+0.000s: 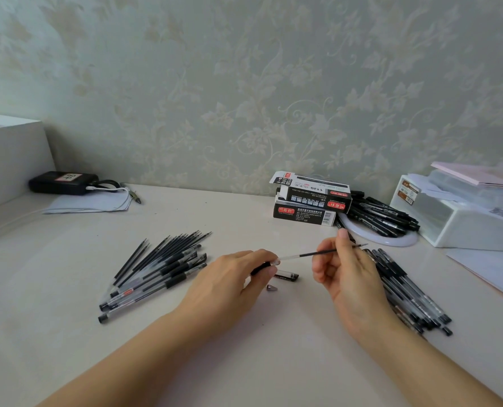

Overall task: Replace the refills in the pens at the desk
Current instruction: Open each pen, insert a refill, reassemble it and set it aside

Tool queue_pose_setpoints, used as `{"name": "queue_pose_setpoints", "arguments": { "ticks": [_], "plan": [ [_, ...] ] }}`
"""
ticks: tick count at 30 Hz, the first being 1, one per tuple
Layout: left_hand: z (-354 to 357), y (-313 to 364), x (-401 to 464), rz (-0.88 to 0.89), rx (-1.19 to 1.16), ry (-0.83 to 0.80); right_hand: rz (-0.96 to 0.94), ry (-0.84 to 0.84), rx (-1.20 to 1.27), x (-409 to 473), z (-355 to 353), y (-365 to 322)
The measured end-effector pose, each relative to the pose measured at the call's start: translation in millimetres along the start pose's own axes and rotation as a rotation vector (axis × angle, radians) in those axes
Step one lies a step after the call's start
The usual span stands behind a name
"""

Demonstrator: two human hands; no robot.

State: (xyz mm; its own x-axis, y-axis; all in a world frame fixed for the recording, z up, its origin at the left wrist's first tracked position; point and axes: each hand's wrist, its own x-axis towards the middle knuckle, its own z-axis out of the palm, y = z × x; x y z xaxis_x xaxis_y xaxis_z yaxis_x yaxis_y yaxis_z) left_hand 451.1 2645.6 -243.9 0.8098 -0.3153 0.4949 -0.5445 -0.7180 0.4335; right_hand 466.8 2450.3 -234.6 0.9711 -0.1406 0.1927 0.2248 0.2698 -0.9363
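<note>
Head view, contents of my desk (244,348), an off-white top against a wall (244,83) papered in pale leaf pattern. Centre: my left hand (232,277) curled round a pen barrel (266,267); my right hand (341,268) pinching a refill (318,254) whose clear end touches the barrel mouth, its tip pointing right. Just below them: a pen cap (287,276) and a small metal tip (271,288), both lying on the desk. Left of centre: a fan of pens and loose refills (156,268). Lower right: a heap of pens (406,292), partly behind my right wrist. Upper right: two stacked pen boxes (309,201), more black pens (382,215) on a white ring (391,240), a plastic organiser (462,212). Upper left: a black device (62,183) labelled 84 on paper sheets (88,204).
</note>
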Motion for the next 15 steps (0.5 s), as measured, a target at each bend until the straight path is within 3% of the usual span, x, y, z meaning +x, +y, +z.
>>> {"name": "queue_pose_setpoints", "arguments": {
  "ticks": [10, 15],
  "plan": [
    [-2.1, 4.1, 1.8, 0.019, -0.09, -0.015, 0.036, -0.048, 0.046, -0.9, -0.7, 0.8],
    [-1.2, 5.5, 0.9, 0.06, -0.027, -0.067, 0.037, -0.27, -0.152, -8.9, 6.7, 5.0]
  ]
}}
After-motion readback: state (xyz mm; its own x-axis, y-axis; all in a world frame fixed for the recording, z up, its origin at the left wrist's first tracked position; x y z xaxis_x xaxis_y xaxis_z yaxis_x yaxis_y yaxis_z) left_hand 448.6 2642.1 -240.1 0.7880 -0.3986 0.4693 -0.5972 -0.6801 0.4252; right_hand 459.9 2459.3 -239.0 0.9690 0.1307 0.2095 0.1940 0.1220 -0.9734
